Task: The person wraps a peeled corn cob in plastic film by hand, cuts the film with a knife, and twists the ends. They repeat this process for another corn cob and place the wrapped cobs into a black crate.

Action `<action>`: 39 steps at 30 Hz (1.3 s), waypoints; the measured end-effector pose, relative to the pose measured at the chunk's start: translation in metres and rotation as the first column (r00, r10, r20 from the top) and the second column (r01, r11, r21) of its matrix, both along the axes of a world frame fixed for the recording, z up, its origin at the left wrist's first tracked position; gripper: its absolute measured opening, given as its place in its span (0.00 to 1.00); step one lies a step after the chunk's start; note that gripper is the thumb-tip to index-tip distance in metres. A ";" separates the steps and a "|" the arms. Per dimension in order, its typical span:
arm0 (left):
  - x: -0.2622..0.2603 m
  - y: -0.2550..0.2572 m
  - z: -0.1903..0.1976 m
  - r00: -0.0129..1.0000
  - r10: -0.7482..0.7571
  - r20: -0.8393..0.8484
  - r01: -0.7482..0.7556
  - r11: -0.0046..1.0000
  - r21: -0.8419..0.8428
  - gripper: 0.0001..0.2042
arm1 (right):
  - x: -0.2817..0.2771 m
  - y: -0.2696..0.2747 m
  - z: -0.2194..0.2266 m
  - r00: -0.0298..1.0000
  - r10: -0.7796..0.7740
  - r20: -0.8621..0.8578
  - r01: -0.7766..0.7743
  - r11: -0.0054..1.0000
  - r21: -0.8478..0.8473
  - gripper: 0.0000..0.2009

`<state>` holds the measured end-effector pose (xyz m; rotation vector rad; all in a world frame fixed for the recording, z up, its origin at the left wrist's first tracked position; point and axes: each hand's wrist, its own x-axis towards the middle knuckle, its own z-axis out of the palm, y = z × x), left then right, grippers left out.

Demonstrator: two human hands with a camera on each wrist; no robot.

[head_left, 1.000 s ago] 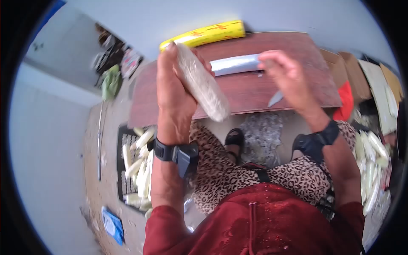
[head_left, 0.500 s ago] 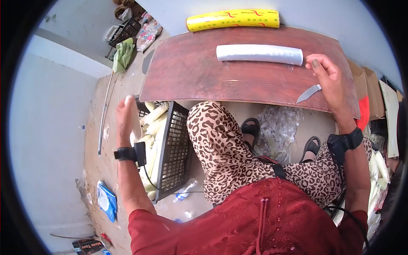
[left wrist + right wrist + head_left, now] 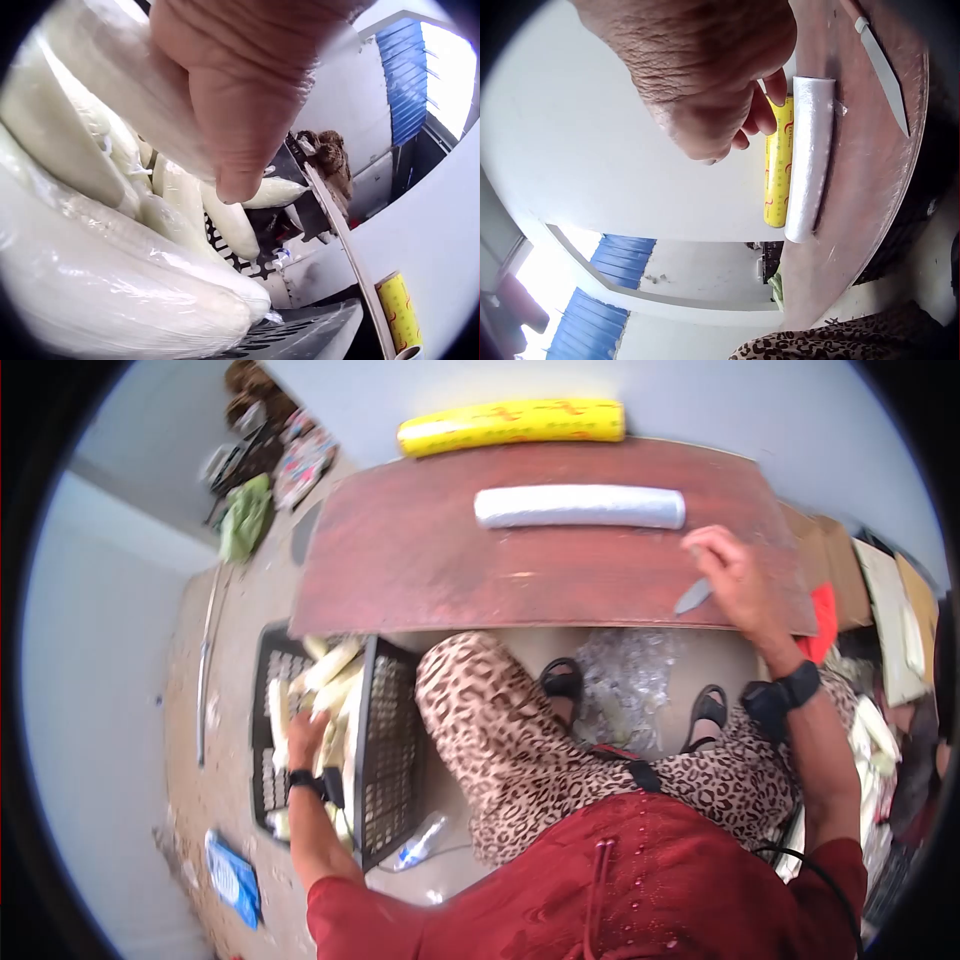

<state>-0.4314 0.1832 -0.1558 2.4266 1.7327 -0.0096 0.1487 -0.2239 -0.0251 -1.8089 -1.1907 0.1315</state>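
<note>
Lowered from its raised position of half a second ago, the person's left hand (image 3: 300, 740) now reaches down into the black plastic crate (image 3: 385, 760) beside the left knee, where pale wrapped cobs (image 3: 335, 665) lie piled. In the left wrist view the left fingers (image 3: 240, 112) curl over one wrapped cob (image 3: 112, 67) at the top of the pile, pressing it from above, as if settling it among the others; more film-covered cobs (image 3: 120, 300) lie just beneath the fingertips. The right hand (image 3: 735, 575) has stayed at the right end of the brown wooden board (image 3: 430, 570) and grips a small knife (image 3: 692, 597), its blade pointing away from the fingers toward the board's near edge, apparently kept ready while the other hand works. In the right wrist view the right fingers (image 3: 761, 112) are curled, and the knife blade (image 3: 885, 67) lies flat above the wood. Beyond those fingers, well apart from them, a roll of clear cling film (image 3: 580, 507) lies across the board, and a yellow film box (image 3: 510, 422) sits just past it at the far edge. Crumpled film scraps (image 3: 625, 675) lie on the floor between the sandalled feet.
</note>
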 end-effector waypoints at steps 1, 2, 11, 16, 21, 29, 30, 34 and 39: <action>0.003 0.002 -0.001 0.998 -0.002 -0.070 0.003 1.000 0.016 0.25 | -0.001 0.001 -0.003 1.000 -0.009 0.015 0.009 1.000 -0.007 0.09; 0.007 0.003 0.000 0.998 0.007 -0.063 -0.005 0.999 0.034 0.25 | 0.000 0.001 -0.009 0.998 -0.049 0.040 0.050 0.998 -0.026 0.09; -0.003 0.034 -0.057 0.996 -0.088 -0.032 0.091 0.991 0.103 0.25 | 0.001 -0.006 -0.013 0.997 -0.077 -0.013 0.076 0.996 -0.049 0.09; -0.008 0.034 -0.053 0.989 -0.150 -0.018 0.151 0.983 0.108 0.29 | 0.004 -0.011 -0.010 0.994 -0.059 0.096 0.063 0.997 -0.042 0.10; -0.005 0.057 -0.031 0.987 -0.160 -0.017 0.161 0.986 0.045 0.29 | 0.020 -0.027 0.010 0.998 0.036 0.056 -0.022 0.973 -0.230 0.10; 0.132 0.109 0.012 0.766 -0.245 0.594 0.309 0.951 -0.007 0.18 | 0.096 -0.120 0.045 0.981 -0.182 0.060 0.191 0.950 -0.249 0.14; 0.163 0.098 0.026 0.730 -0.304 0.612 0.386 0.923 -0.003 0.18 | 0.110 -0.138 0.045 0.955 -0.283 0.089 0.297 0.918 -0.264 0.15; 0.297 -0.029 0.137 0.659 -0.528 0.535 0.652 0.756 -0.059 0.18 | 0.157 -0.222 0.016 0.757 -0.623 0.199 0.653 0.731 -0.197 0.19; 0.415 -0.128 0.190 0.564 -0.697 0.443 0.805 0.584 -0.106 0.22 | 0.206 -0.329 -0.026 0.504 -0.805 0.315 0.853 0.405 -0.330 0.23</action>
